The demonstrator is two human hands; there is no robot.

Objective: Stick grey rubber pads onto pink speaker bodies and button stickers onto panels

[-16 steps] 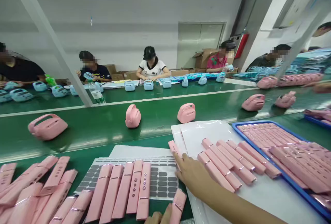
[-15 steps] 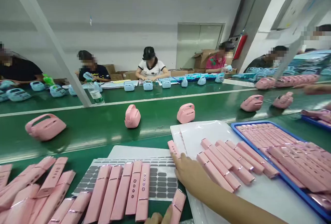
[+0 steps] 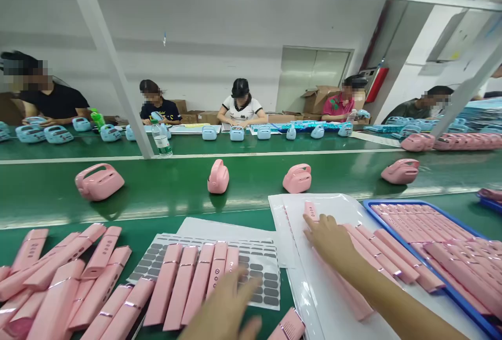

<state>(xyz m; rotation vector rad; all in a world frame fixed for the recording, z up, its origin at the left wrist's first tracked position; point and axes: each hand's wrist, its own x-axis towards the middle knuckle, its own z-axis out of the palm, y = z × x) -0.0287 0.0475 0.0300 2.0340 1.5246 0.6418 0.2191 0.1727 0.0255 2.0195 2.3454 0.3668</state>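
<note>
My right hand (image 3: 327, 238) has its fingers closed around the far end of a slim pink plastic panel (image 3: 311, 210) with small button marks, over the white sheets (image 3: 286, 219). Most of that panel is hidden under the hand. Close to its right lie several pink panels (image 3: 396, 253) side by side. My left hand (image 3: 225, 303), smeared a little by motion, has its fingers spread above the right end of a row of pink panels (image 3: 184, 287), which rests partly on a sheet of grey stickers (image 3: 266, 277). A single panel with a dotted grille (image 3: 289, 325) lies right of the left hand.
A heap of pink panels (image 3: 58, 282) covers the left. On the right, a blue tray (image 3: 371, 206) holds many more. Pink handled housings (image 3: 100, 182) stand along the green belt (image 3: 254, 199). Co-workers (image 3: 241, 107) sit across, behind blue housings (image 3: 237, 134) and a bottle (image 3: 161, 141).
My right hand has carried its panel rightward over the white sheets. My left hand has let go of the grille panel and moved up and left over the row. The view has shifted left.
</note>
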